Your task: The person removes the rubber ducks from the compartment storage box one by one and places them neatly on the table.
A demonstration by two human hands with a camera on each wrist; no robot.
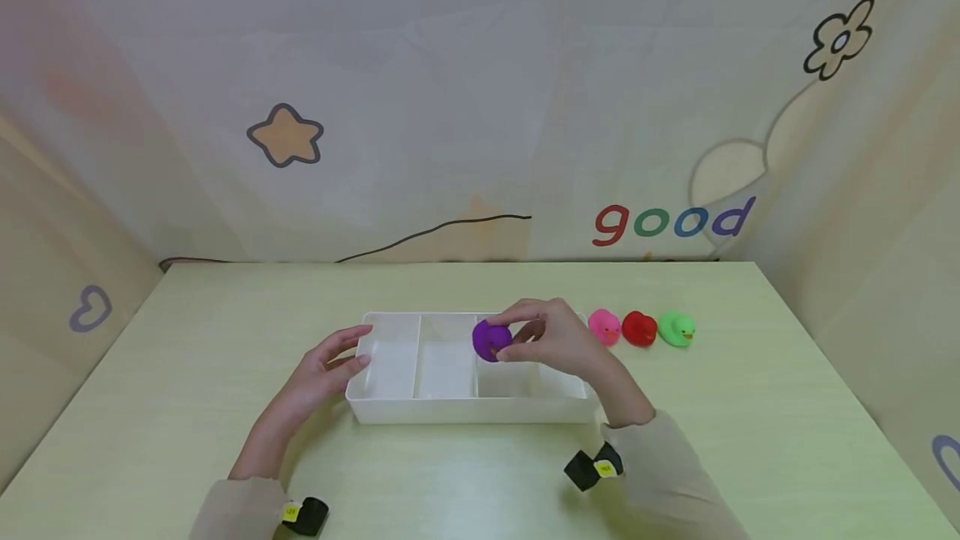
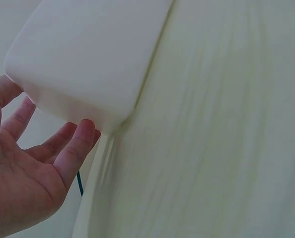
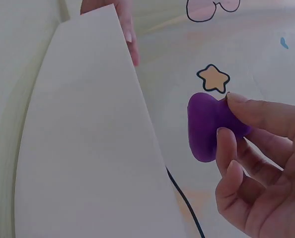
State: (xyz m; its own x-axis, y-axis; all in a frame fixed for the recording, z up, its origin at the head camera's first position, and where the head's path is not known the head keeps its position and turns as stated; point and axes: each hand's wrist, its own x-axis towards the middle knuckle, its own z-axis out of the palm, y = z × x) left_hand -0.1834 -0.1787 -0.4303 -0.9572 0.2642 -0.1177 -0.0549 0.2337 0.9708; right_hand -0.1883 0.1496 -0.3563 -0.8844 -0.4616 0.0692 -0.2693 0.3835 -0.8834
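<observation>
My right hand pinches a purple rubber duck between thumb and fingers. It holds the duck above the middle of a long white divided box. In the right wrist view the purple duck is tipped on its side, raised higher than the box rim. At the box's left end is my left hand, its fingers spread and lightly bent. The left wrist view has those fingertips touching the outer end wall of the white box; part of that hand is out of frame.
Just right of the box, a pink duck, a red duck and a green duck stand in a row on the pale table. A printed curtain hangs along the table's back edge and both sides.
</observation>
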